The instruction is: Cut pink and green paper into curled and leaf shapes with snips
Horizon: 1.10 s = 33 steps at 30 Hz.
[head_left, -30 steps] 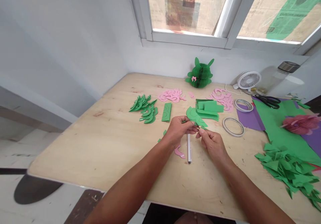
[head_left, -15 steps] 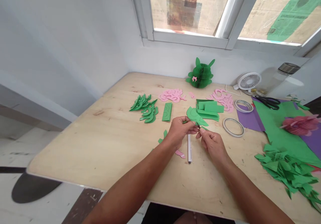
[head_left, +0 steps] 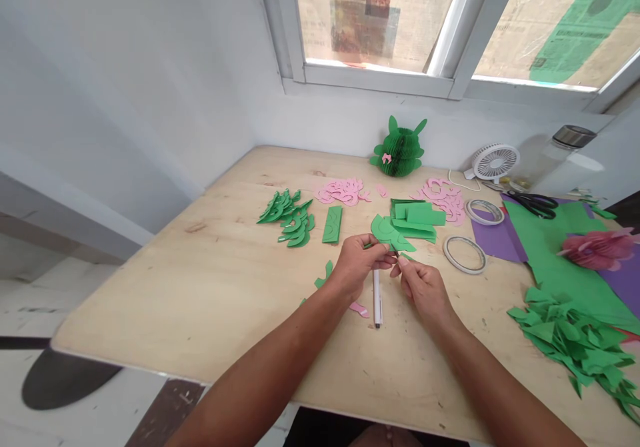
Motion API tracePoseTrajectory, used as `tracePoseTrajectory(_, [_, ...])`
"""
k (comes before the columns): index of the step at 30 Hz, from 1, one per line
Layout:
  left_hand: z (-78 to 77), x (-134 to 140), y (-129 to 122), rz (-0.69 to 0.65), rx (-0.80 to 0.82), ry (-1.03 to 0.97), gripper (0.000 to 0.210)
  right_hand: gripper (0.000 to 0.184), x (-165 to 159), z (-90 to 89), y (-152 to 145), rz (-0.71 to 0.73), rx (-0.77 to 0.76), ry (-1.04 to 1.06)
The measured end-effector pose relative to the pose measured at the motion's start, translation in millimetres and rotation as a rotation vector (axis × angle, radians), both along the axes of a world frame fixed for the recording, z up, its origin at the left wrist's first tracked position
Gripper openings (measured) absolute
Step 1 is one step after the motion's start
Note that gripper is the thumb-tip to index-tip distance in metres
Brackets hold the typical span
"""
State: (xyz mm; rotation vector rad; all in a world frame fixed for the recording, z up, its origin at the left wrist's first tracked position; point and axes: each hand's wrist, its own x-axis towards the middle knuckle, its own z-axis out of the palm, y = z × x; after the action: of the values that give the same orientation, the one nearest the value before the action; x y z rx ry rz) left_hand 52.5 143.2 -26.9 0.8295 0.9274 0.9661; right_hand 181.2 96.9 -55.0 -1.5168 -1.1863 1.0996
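My left hand (head_left: 363, 260) is closed in a pinch, with a sliver of green paper showing at its fingers. Close beside it, my right hand (head_left: 423, 283) pinches at the same spot, with a small dark bit between the fingertips; what it holds is mostly hidden. Just beyond the fingers is a green paper cutout (head_left: 387, 230) with curved pen lines. A white pen (head_left: 377, 300) lies on the table below the hands. Green scraps (head_left: 324, 273) and a pink scrap (head_left: 359, 309) lie near my left wrist, partly covered by the arm.
Green cutouts (head_left: 296, 223), a folded green piece (head_left: 332, 224), pink cutouts (head_left: 343, 191) and folded green papers (head_left: 419, 215) lie farther back. A green honeycomb paper figure (head_left: 400, 150) stands by the wall. To the right are tape rolls (head_left: 465, 255), scissors (head_left: 533, 203), a fan (head_left: 495, 162) and green scraps (head_left: 570, 333).
Both hands stay pinched together in nearly the same place. The view has shifted very slightly; nothing on the table has visibly moved.
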Motion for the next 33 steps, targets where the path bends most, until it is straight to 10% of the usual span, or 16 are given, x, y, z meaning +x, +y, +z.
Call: tracePoseTrajectory(33, [-1.5, 4.2, -0.3, 0.061, -0.004, -0.035, 0.015, 0.049, 0.2, -2.8, 1.0, 0.004, 0.012, 0.054])
